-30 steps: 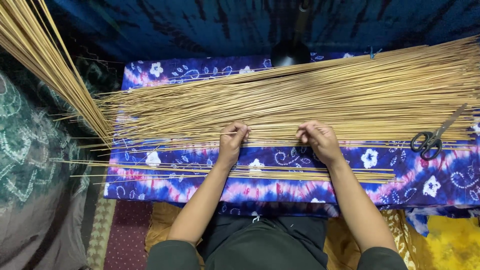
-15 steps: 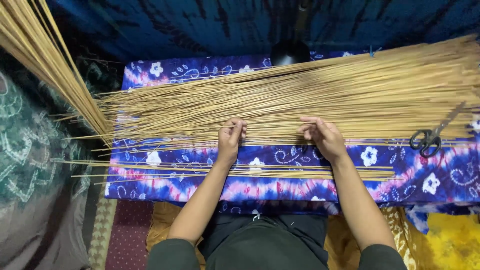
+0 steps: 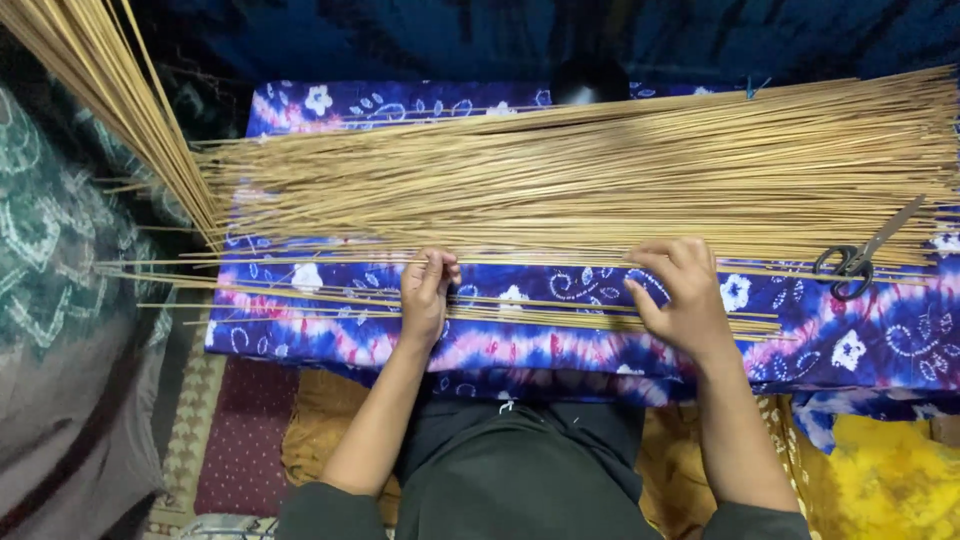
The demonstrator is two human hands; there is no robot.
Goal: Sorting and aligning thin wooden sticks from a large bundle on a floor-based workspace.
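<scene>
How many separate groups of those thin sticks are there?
3. A big pile covers the far side of the patterned cloth, a small row lies nearer, between the hands, and a slanting bundle is at upper left. More may lie out of view.

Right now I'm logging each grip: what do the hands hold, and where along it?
Both hands pinch one thin stick: the left hand left of its middle, the right hand further right.

Both hands pinch one thin tan stick (image 3: 540,265) over the blue-purple floral cloth (image 3: 560,350): left hand (image 3: 425,290), right hand (image 3: 680,290). A big stick heap (image 3: 600,170) lies beyond; black-handled scissors (image 3: 860,255) right.
</scene>
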